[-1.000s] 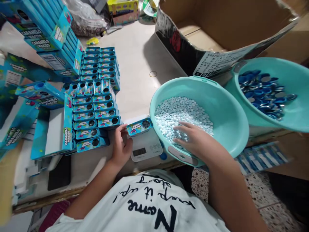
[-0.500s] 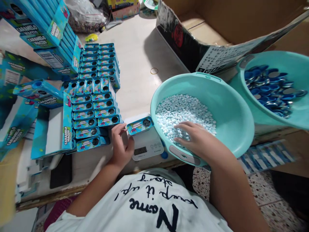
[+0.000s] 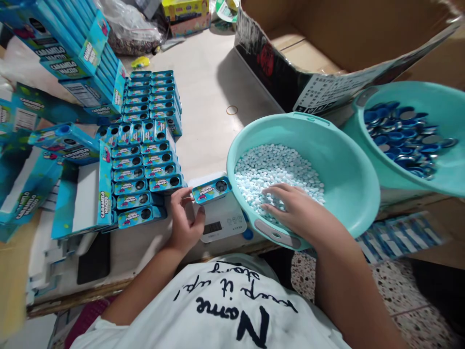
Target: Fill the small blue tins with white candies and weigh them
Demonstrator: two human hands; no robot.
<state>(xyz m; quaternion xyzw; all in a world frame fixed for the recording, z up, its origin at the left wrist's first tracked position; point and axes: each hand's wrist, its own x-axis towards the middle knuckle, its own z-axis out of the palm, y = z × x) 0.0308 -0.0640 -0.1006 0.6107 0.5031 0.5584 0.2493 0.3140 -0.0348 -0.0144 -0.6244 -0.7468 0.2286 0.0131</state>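
A blue candy tin point(image 3: 211, 189) with a round opening showing dark inside rests on a white kitchen scale point(image 3: 225, 224). My left hand point(image 3: 184, 220) is beside the tin's left end, thumb and fingers apart around nothing; whether a fingertip touches the tin I cannot tell. The scale's small display is too blurred to read. To the right, my right hand point(image 3: 296, 206) lies over pale blue-white candies point(image 3: 276, 165) in a turquoise basin point(image 3: 352, 169). Its thumb and forefinger are apart among the candies, and the other fingers are partly hidden.
Rows of similar blue tins point(image 3: 132, 186) stand left of the scale, beside display boxes point(image 3: 105, 189) and a tall stack of boxes point(image 3: 78, 55). A second basin point(image 3: 399, 182) holds blue lids point(image 3: 403, 133). An open cardboard carton point(image 3: 269, 72) is behind; a rubber band point(image 3: 232, 110) lies on the table.
The view has shifted slightly, moving the tins and boxes a little rightward and down in the picture. Both hands keep nearly the same place and pose.
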